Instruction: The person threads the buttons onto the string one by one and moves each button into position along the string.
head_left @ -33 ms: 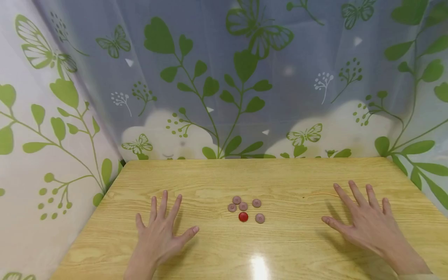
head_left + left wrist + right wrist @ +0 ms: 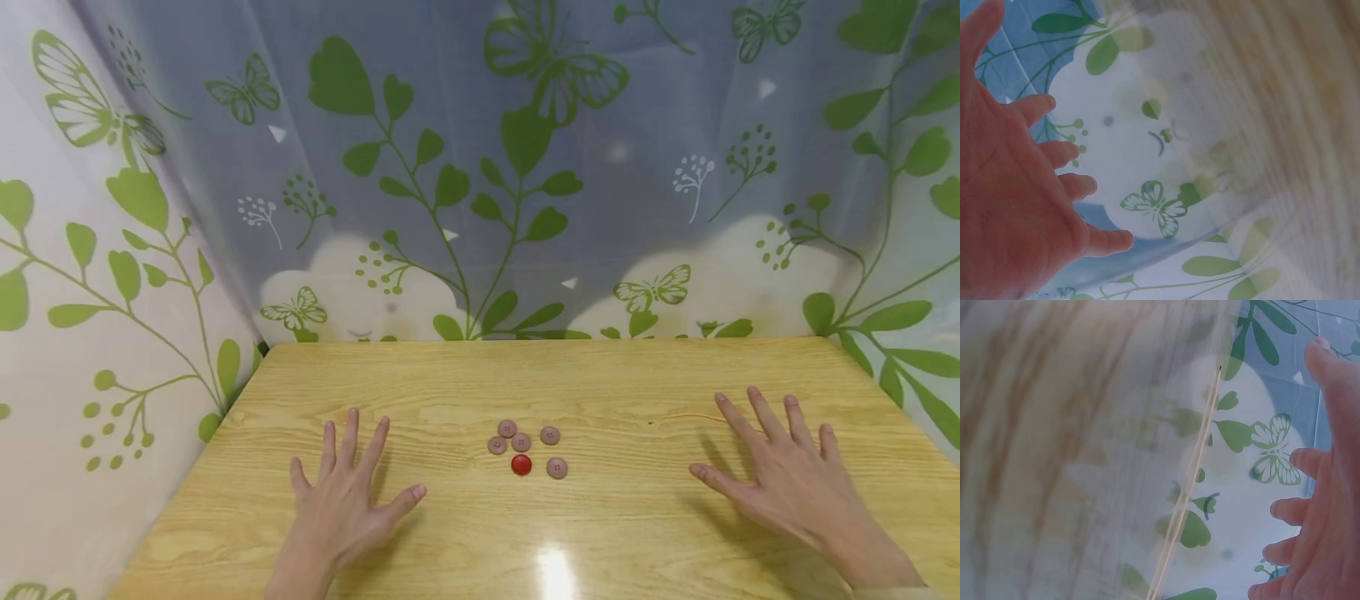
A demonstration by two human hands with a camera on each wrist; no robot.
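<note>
Several dull mauve buttons [image 2: 521, 442] with small holes lie flat in a loose group at the middle of the table. Among them, at the near side, is a glossy red round disc [image 2: 521, 465] the size of the buttons; I see no holes in it. Left of the group my left hand [image 2: 341, 500] is spread palm down, holding nothing. On the other side my right hand [image 2: 787, 479] is likewise spread and holds nothing. A thin orange cord [image 2: 686, 415] runs in behind its fingers, and the right wrist view shows more of this cord [image 2: 1185, 494].
The wood-grain table [image 2: 450, 533] reflects a bright light spot near its front. A leaf-and-butterfly printed curtain [image 2: 420, 275] hangs along its back edge, with more printed cloth [image 2: 45, 400] on the left side.
</note>
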